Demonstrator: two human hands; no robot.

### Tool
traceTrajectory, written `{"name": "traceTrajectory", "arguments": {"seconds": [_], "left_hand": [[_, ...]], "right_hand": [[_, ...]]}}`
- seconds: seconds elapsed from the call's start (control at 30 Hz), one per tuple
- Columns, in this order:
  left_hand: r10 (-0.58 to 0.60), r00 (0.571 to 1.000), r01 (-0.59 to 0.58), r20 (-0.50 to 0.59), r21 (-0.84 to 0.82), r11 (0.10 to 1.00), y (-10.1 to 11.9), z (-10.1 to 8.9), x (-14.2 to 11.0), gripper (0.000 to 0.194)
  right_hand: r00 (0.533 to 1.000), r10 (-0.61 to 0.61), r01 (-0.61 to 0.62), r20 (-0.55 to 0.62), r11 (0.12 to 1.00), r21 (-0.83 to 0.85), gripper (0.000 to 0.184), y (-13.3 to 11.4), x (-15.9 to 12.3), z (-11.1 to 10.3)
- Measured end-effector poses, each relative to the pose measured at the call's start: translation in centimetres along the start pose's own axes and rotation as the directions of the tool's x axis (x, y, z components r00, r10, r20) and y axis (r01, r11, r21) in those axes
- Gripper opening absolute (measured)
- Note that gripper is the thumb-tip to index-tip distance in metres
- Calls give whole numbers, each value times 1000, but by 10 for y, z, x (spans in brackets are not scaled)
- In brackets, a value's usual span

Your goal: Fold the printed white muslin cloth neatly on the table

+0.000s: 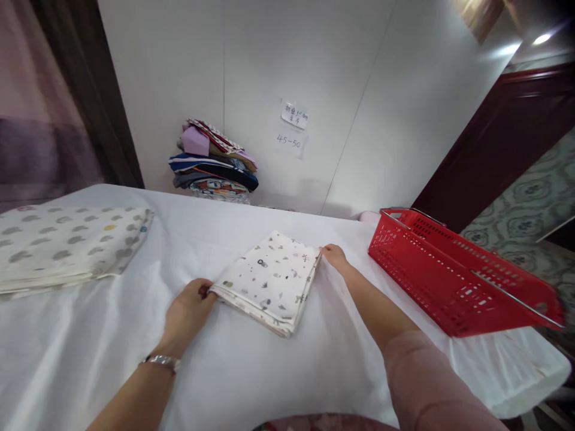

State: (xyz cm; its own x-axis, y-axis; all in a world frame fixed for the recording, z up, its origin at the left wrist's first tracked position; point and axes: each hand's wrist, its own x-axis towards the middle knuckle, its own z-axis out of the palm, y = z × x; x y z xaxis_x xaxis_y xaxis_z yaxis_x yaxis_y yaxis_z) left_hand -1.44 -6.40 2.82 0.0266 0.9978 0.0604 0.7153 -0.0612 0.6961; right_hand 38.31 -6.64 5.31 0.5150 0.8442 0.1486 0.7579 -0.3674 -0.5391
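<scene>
A folded white cloth [269, 275] with small printed figures lies on the white-covered table between my hands. My left hand [191, 305] pinches its left corner, fingers closed on the edge. At the far right corner, my right hand [335, 256] has its fingertips closed on the cloth's edge. Several layers show along the near side of the fold. To the left rests a larger folded cloth [67, 245] with grey mushroom-like prints, apart from my hands.
A red plastic basket [449, 281] with metal handles stands at the table's right end. Behind the far edge rises a stack of folded fabrics [215, 161] against the pale wall. Paper labels [291, 129] are stuck there. The white tablecloth [278, 383] has wrinkles.
</scene>
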Motion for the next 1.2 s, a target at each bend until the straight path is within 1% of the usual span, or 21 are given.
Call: {"name": "traceTrajectory", "arguments": {"seconds": [0.07,0.13,0.3,0.5,0.7,0.8,0.97,1.07,1.2], "left_hand": [[-3,1000,3,16,-4,1000,-1,0,1,19],[-1,1000,1,27,-8,1000,-3,2,3,19],[-9,1000,9,18,-3,1000,-7,6,7,20],[-21,999,21,31,-5,1000,-8,6,8,21],[-23,999,23,36,-6,1000,-11,7,9,22],[-32,999,33,38,-7,999,-9,7,8,22],[-40,998,40,44,-5,999,-7,7,8,21],[-31,999,31,41,-2,1000,-9,7,9,23],[-30,999,30,42,-9,999,-10,6,9,23]], "right_hand": [[999,34,-33,27,999,-33,24,0,6,7],[998,41,-39,40,998,-53,20,-1,10,13],[1000,25,-25,2,997,-75,8,3,14,19],[999,-34,34,-11,998,-50,14,7,10,17],[994,-76,72,-84,996,-53,20,4,3,17],[996,-71,68,-53,996,-61,18,5,3,19],[998,-64,62,-19,996,-67,8,6,5,22],[996,-92,91,-5,995,-46,7,4,5,22],[994,-104,104,43,995,-3,8,4,5,22]]}}
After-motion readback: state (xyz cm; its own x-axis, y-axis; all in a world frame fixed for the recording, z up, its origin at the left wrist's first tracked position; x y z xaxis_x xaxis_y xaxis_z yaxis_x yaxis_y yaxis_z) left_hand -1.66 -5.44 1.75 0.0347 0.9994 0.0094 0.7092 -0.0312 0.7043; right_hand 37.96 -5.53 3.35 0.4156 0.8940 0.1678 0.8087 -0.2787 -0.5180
